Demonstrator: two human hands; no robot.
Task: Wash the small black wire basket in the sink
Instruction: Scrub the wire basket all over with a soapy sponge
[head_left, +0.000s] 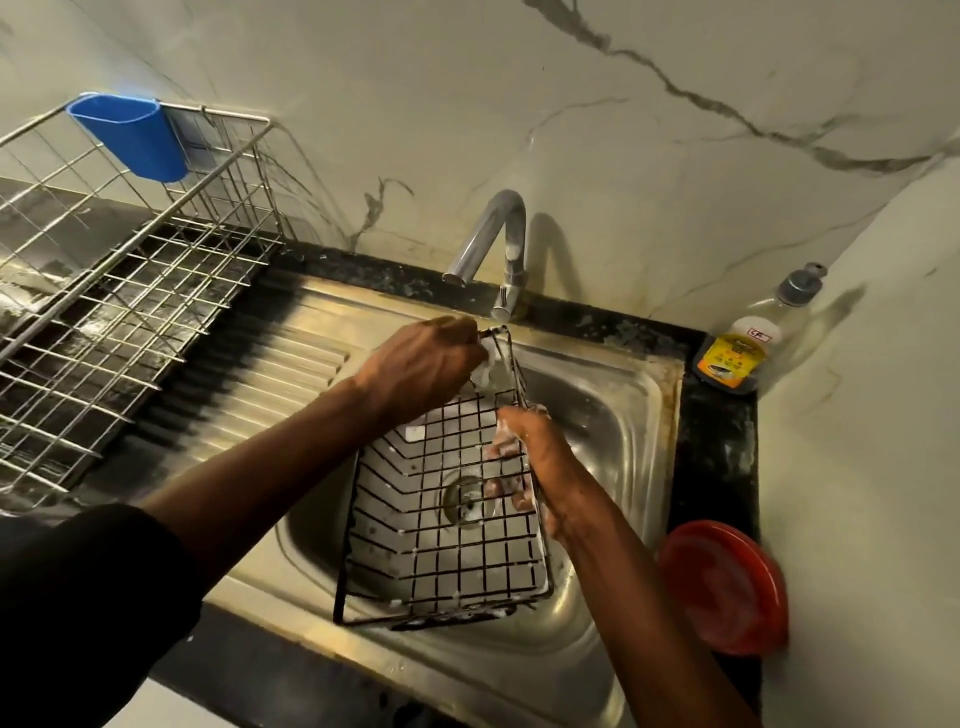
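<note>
The small black wire basket (441, 545) is hanging tilted over the sink (623, 441), below the tap (493, 239). The left hand (426, 364) is gripping its far top corner, while the soapy right hand (535, 457) is curling its fingers round the basket's right wall.

light: dim yellow, from 9 o'clock | shadow: of curved chrome tap (480, 234), toward 3 o'clock on white marble wall (623, 130) | glare: sheen on stainless steel sink (621, 415) | blur: round red plastic lid (727, 587), 4 o'clock | edges: bowed
</note>
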